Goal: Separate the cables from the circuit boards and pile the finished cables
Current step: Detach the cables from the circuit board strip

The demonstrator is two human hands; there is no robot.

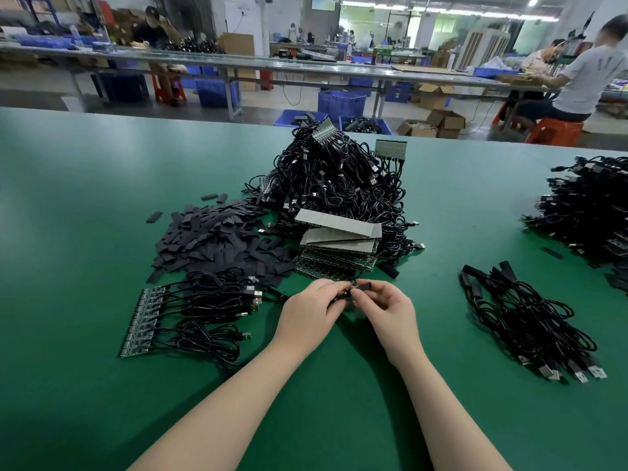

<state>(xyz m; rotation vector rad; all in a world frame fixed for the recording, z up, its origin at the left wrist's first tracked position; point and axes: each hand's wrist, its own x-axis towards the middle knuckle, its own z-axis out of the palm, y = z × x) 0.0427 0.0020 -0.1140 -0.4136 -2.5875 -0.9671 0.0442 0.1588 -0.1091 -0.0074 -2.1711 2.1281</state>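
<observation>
I see both hands pinching one small black cable end at table centre, L hand and R hand fingers curled on it, long axis approx left-right, w/ one board strip left, finished pile right.

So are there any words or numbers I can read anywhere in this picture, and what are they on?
No text can be read anywhere.
Circuit board strip by the left hand: any markings too small to read.
USB plugs on the finished cables: tiny marks, blurred.
Cardboard boxes on the floor: no readable print.
Screen on the far wall: blurred.
The small part the right hand pinches: no lettering shows.
</observation>
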